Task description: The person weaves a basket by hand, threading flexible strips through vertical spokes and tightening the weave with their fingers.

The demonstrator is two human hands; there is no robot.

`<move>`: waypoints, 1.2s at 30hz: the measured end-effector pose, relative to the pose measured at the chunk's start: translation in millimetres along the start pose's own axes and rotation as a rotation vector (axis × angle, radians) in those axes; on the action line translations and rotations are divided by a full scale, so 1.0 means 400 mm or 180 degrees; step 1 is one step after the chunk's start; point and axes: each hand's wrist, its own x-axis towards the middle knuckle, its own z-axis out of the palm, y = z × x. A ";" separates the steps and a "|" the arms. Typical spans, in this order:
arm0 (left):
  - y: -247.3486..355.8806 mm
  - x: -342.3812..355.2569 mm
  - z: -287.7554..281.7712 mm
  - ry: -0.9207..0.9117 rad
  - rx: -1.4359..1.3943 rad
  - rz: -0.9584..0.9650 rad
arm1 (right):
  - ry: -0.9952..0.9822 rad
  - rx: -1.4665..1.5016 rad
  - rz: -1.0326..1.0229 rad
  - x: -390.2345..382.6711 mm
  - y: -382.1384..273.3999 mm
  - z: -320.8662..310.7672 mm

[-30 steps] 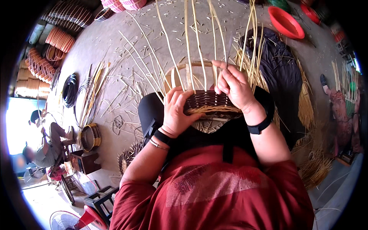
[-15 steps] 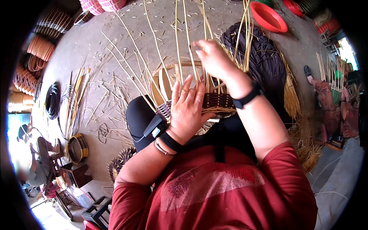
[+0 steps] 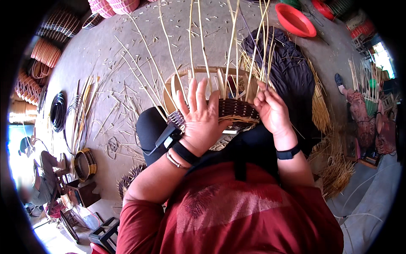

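A half-woven basket (image 3: 237, 111) rests across my lap, its low wall of dark brown wicker with a pale band along the near edge. Several tall pale stakes (image 3: 203, 40) fan upward from it, and a curved wooden rim (image 3: 201, 71) shows behind. My left hand (image 3: 197, 111) lies with fingers spread against the wall's left half. At the wall's right end, the fingers of my right hand (image 3: 271, 108) are pinched together on a thin dark strand (image 3: 250, 31) that rises up and away among the stakes. The fingertips' exact hold is partly hidden.
Dark cloth (image 3: 281, 63) covers a bundle of pale straw (image 3: 320, 101) at right. A red basin (image 3: 296, 20) stands beyond it. Leftward lie a black coil (image 3: 58, 111), long strips (image 3: 82, 114) and a woven ring (image 3: 85, 164). Other people sit at both sides.
My right hand has come down from above the stakes to the wall's right end, with the dark strand now showing above it. My left hand stays on the wall, its fingers spread wider.
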 end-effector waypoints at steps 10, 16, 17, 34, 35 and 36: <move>0.022 0.039 0.104 -0.0095 0.0391 0.0763 | 0.0443 -0.5193 -0.1090 0.287 0.009 0.103; 0.012 0.039 0.096 -0.0074 0.0194 0.0759 | 0.0886 -0.1846 -0.0944 0.106 -0.027 0.078; 0.011 0.038 0.094 -0.0045 0.0152 0.0770 | 0.0949 -0.1078 -0.0763 0.052 -0.041 0.039; 0.125 0.063 0.191 -0.0167 0.0883 0.1090 | 0.0529 -0.3695 -0.1287 0.273 0.011 -0.059; 0.124 0.061 0.201 -0.0158 0.0859 0.1168 | 0.0754 -0.3901 -0.1161 0.282 0.032 -0.066; 0.120 0.063 0.212 -0.0129 0.0844 0.1223 | 0.0911 -0.3833 -0.1148 0.288 0.052 -0.085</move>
